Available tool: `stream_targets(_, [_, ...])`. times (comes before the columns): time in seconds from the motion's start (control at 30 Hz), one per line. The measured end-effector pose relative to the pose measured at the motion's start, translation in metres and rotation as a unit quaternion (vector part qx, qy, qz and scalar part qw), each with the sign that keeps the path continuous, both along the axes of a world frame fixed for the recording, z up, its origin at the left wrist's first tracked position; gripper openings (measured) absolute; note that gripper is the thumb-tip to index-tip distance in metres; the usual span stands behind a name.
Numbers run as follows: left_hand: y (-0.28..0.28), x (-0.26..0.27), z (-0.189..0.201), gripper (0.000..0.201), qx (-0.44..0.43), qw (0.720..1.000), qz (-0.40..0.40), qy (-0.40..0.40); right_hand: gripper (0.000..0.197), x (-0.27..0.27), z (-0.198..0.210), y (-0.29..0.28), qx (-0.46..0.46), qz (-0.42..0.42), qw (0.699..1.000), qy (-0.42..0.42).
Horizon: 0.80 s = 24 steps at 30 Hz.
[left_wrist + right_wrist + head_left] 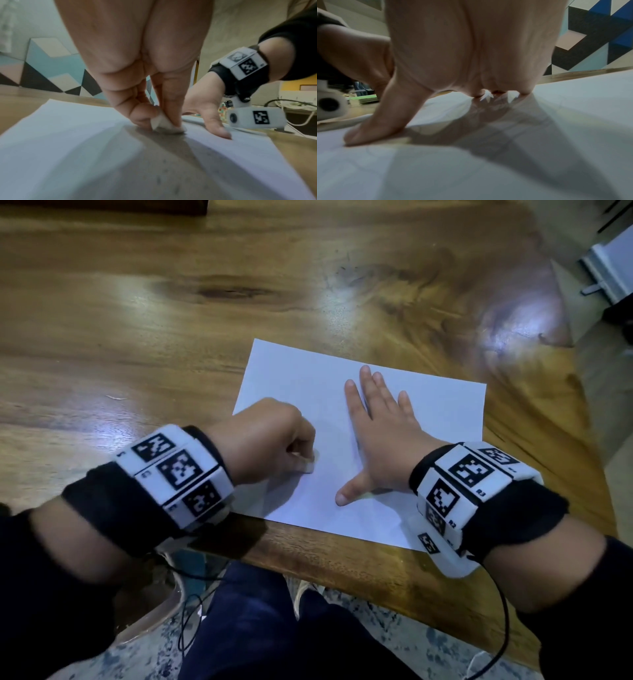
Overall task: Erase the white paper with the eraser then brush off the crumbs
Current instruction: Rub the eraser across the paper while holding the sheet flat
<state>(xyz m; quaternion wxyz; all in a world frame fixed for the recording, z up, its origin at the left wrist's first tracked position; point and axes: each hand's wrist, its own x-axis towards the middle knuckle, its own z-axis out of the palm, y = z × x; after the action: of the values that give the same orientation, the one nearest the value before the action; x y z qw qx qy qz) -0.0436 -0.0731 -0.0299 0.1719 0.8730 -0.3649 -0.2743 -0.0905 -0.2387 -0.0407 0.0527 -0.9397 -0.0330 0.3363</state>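
Observation:
A white sheet of paper [308, 378] lies on the wooden table near its front edge. My left hand [274, 440] is curled at the sheet's left side and pinches a small white eraser [308, 465] against the paper. In the left wrist view the eraser [164, 125] sits between thumb and fingertips, touching the paper [68, 135]. Small dark crumbs [159, 180] dot the sheet in front of it. My right hand [376, 426] lies flat on the paper, fingers spread, thumb out. In the right wrist view the palm [471, 54] and thumb press on the sheet [573, 108].
The wooden table [171, 320] stretches far to the left and back. Its right corner [561, 344] drops off toward a white appliance [613, 268]. Cables [191, 611] hang below the front edge over my lap.

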Motion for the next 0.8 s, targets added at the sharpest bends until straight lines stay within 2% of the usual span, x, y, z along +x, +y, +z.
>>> stream_targets(0.1, [0.004,-0.007,-0.004,0.016,-0.034,0.999,0.015,-0.020,0.153,0.000,0.001,0.000,0.001,0.000,1.000,0.005])
stream_targets(0.17, [0.014,-0.021,-0.002,0.020,-0.037,0.999,-0.015,0.030,0.153,0.001,0.001,-0.001,-0.001,0.001,1.000,0.006])
stream_targets(0.23, [0.015,-0.025,-0.001,0.013,-0.020,0.997,-0.036,0.073,0.153,0.001,0.001,-0.001,-0.001,0.001,1.000,0.007])
stream_targets(0.43, [-0.017,-0.006,-0.006,0.011,-0.041,0.999,-0.011,-0.014,0.153,0.001,0.001,0.000,0.004,-0.002,1.000,0.002])
stream_targets(0.5, [-0.009,-0.020,-0.008,0.015,-0.054,0.998,-0.034,0.011,0.153,0.001,0.001,-0.001,0.005,0.000,1.000,0.003])
stream_targets(0.6, [-0.001,-0.033,-0.004,0.012,-0.019,0.993,-0.071,0.087,0.152,0.001,0.001,-0.001,0.006,0.000,1.000,0.004])
stream_targets(0.8, [-0.024,-0.002,-0.004,0.009,-0.034,0.999,-0.029,-0.024,0.153,0.001,0.001,-0.001,0.005,0.001,1.000,0.001])
